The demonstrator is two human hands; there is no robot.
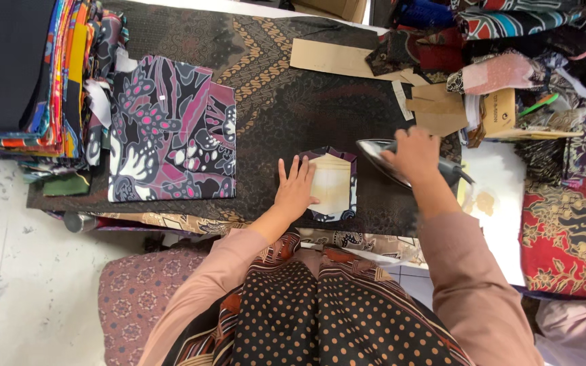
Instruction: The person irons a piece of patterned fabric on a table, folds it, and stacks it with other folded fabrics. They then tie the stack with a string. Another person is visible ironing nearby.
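Left hand [296, 189] lies flat, fingers spread, on the fabric piece [334, 184]; right hand [415, 154] grips the iron [382, 157] just right of it.

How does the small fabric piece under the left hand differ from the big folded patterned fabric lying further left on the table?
The small fabric piece is a pocket-like shape with a pale card template on it and dark edges folded around; the big folded fabric is a far larger rectangle showing pink, black and white print. The left hand presses the small piece, and the right hand holds an iron beside it; the big fabric lies untouched. Both lie flat on the dark batik table cover.
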